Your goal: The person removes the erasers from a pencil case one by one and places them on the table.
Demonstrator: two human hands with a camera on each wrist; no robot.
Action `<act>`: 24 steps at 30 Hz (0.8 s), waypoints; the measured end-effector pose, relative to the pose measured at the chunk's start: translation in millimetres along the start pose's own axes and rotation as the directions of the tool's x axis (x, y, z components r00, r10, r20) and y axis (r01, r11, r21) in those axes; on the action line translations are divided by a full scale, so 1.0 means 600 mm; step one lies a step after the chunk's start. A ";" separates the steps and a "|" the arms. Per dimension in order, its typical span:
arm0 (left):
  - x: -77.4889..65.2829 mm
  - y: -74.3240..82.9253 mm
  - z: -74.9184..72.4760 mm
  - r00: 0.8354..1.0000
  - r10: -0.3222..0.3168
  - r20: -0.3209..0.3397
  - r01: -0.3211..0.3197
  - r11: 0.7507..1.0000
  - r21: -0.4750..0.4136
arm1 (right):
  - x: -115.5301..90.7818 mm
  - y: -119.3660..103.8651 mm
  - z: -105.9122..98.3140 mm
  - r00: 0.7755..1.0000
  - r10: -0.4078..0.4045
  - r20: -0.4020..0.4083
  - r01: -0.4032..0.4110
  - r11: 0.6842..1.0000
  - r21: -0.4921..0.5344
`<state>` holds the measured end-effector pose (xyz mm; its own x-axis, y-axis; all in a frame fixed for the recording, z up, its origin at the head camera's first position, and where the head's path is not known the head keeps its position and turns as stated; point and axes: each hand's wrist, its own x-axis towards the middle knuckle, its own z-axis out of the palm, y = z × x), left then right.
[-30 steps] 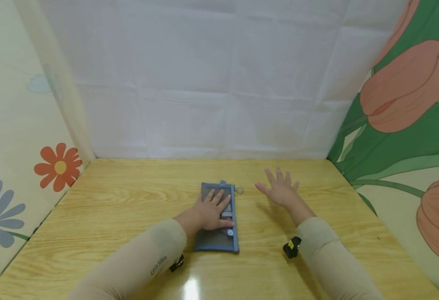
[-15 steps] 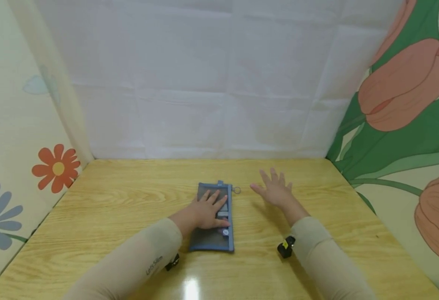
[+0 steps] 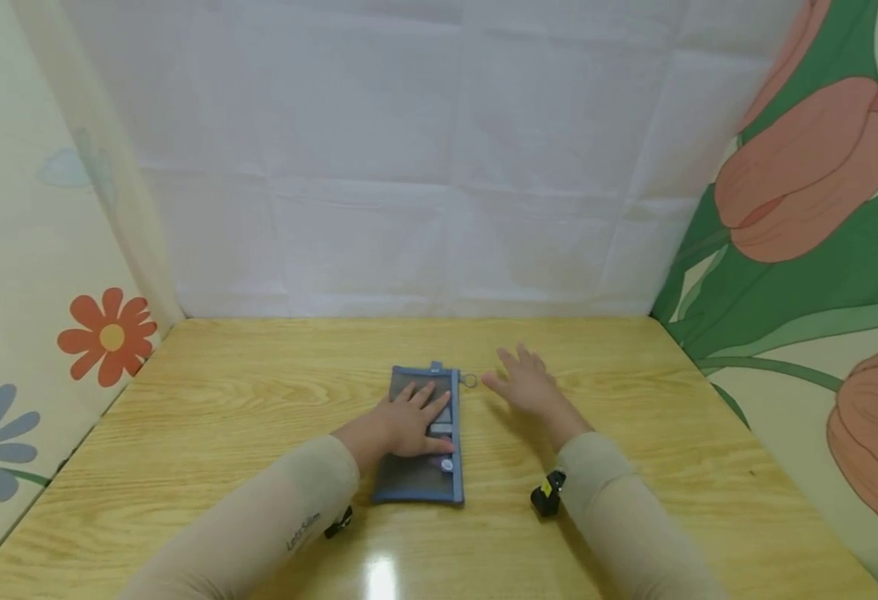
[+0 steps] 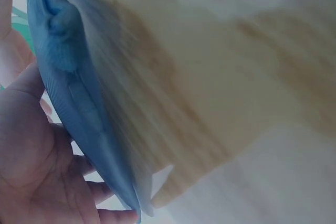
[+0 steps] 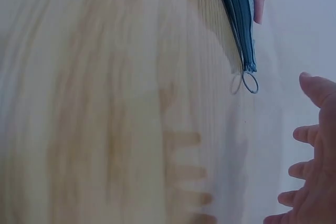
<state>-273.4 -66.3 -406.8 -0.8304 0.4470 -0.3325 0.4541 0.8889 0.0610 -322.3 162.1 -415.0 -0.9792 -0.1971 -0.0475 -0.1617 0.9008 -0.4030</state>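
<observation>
A blue mesh zipper pouch (image 3: 415, 485) lies flat on the table, its zipper edge on the right. At its far right corner a metal ring (image 3: 470, 380) sticks out. Through the mesh, small items (image 3: 446, 464) show, too unclear to name. My left hand (image 3: 406, 427) rests on the pouch with fingers spread, covering its middle. In the left wrist view the pouch (image 4: 79, 93) lies along the palm side of that hand (image 4: 42, 166). My right hand (image 3: 526, 385) hovers over the table beside the ring, fingers apart and holding nothing; the right wrist view shows a gap between that hand (image 5: 323, 166) and the ring.
The wooden table (image 3: 259, 367) extends around the pouch on all sides. A white sheet (image 3: 364, 167) hangs behind its far edge. Flower-printed panels stand left (image 3: 4, 250) and right (image 3: 799, 308). A small black camera (image 3: 547, 493) sits under the right wrist.
My right hand has moved left, closer to the ring on the pouch. The left hand keeps its place on the pouch. The whole head view has shifted slightly.
</observation>
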 end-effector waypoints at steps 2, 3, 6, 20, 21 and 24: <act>-0.001 0.000 -0.001 1.000 0.000 0.002 0.000 1.000 0.003 | 0.002 -0.003 0.003 1.000 -0.002 0.008 0.002 0.999 0.040; 0.000 -0.001 -0.001 1.000 -0.001 0.001 0.001 1.000 0.006 | 0.003 -0.005 0.005 1.000 -0.005 0.012 0.004 0.998 0.066; 0.004 -0.005 -0.003 1.000 -0.004 -0.004 0.004 1.000 0.003 | 0.007 -0.008 0.010 1.000 -0.006 0.022 0.003 0.992 0.130; 0.037 -0.022 -0.025 0.999 0.016 -0.043 -0.017 0.999 -0.030 | 0.027 -0.019 0.033 1.000 -0.009 -0.029 0.015 0.979 0.205; 0.039 -0.020 -0.025 0.999 0.029 -0.041 -0.030 0.999 -0.030 | 0.028 -0.021 0.035 0.999 -0.010 -0.031 0.016 0.980 0.201; 0.042 -0.014 -0.022 0.998 0.058 -0.026 -0.059 0.998 -0.025 | 0.032 -0.025 0.039 0.999 -0.007 -0.041 0.015 0.982 0.190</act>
<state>-302.4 -61.1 -403.5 -0.8107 0.5005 -0.3038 0.4941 0.8632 0.1037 -335.8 135.6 -430.9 -0.9823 -0.1873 -0.0071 -0.1500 0.8081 -0.5696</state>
